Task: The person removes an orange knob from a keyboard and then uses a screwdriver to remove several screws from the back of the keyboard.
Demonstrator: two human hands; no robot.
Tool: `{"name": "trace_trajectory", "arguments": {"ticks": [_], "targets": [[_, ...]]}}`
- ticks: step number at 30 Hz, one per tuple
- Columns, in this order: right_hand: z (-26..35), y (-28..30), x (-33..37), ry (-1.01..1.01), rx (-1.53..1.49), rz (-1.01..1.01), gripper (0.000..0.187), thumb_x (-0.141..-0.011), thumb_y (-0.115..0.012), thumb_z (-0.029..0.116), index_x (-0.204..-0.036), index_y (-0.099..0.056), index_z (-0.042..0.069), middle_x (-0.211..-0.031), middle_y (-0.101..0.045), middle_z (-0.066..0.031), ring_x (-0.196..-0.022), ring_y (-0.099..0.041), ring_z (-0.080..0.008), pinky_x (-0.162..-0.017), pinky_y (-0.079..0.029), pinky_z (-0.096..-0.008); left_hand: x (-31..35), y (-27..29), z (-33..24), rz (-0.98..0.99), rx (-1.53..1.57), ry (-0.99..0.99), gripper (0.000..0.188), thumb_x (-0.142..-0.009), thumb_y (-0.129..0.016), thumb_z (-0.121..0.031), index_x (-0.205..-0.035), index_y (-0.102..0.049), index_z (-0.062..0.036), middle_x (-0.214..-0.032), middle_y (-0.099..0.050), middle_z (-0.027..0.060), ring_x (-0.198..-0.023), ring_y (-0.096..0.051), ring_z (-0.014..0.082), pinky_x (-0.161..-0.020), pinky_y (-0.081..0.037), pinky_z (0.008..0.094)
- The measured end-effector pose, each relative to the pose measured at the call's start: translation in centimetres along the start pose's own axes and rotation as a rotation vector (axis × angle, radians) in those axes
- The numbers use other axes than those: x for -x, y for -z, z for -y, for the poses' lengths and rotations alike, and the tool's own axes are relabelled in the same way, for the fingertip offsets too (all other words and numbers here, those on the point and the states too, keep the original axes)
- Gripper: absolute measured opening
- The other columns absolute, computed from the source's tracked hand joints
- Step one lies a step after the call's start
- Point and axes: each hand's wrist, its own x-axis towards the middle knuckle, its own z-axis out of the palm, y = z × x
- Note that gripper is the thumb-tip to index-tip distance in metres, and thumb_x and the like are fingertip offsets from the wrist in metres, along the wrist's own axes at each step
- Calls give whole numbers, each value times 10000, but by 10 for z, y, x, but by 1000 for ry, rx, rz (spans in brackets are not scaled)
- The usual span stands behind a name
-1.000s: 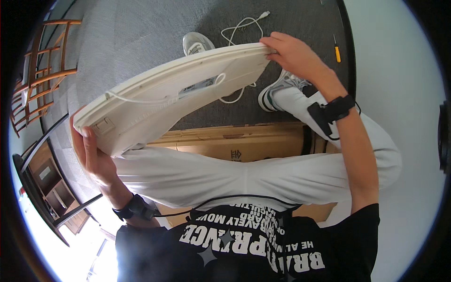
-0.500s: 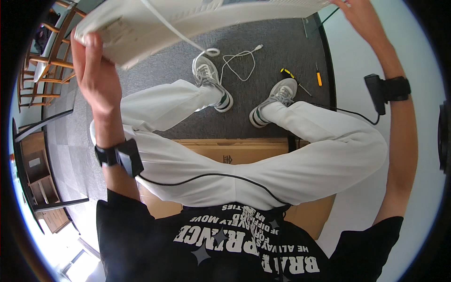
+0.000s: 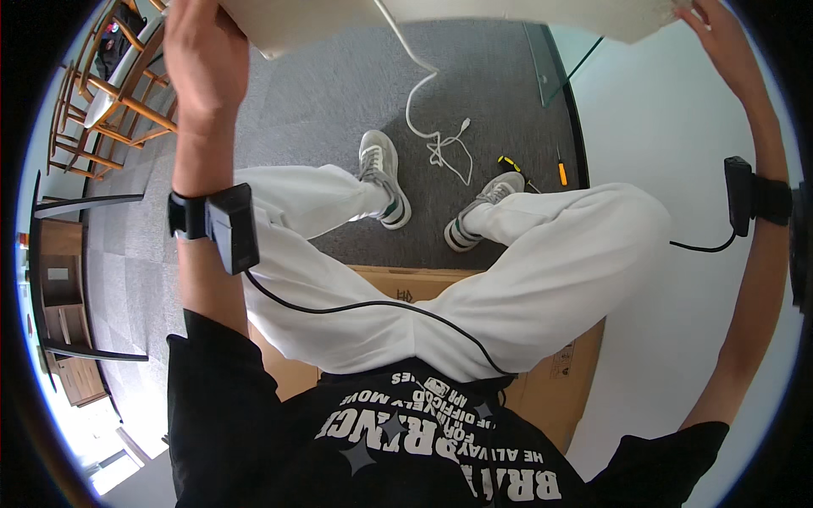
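A long off-white panel-like thing (image 3: 474,10) crosses the upper edge of the view, and most of it lies out of frame. My left hand (image 3: 207,63) is closed around its left end, with the fingertips partly cut off by the picture's edge. At the opposite end, my right hand (image 3: 716,34) grips the corner between thumb and fingers. From the panel hangs a white cord (image 3: 410,110), its lower part coiled on the grey floor near a white plug (image 3: 465,124). Each wrist wears a black strapped box.
A yellow-and-black screwdriver (image 3: 508,162) and an orange-handled screwdriver (image 3: 562,173) lie by my right shoe (image 3: 500,188). Behind them stands a glass sheet (image 3: 542,63) near the pale wall (image 3: 660,102). I sit on a cardboard box (image 3: 559,372). Wooden chairs (image 3: 127,93) stand far left.
Both hands have moved up and outward with the panel, so less of it shows. The cord now hangs farther right, and more of the floor is visible.
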Motion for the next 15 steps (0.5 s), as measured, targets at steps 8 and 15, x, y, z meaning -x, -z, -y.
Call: {"name": "trace_trajectory", "arguments": {"ticks": [8,15], "targets": [[-24,-105,21,161,-458,537,309,-882,-658,153,-1155,-657,8,-794,-523,-57,-677,-426,-170,-652,-418,-306,32,50,90,-213,-394,419,424,-1027,-420,-370,-1184,-578,-10,-1084,-611,161,-1014,-591,238,-932,-444,409],[12,-211,-1,57,-641,809,317,-772,-672,93,-1071,-677,-14,-725,-468,-42,-655,-403,-163,-621,-392,-311,61,50,169,-399,-243,690,346,-991,-525,-375,-968,-652,-55,-859,-587,10,-783,-524,115,-704,-421,279]]}}
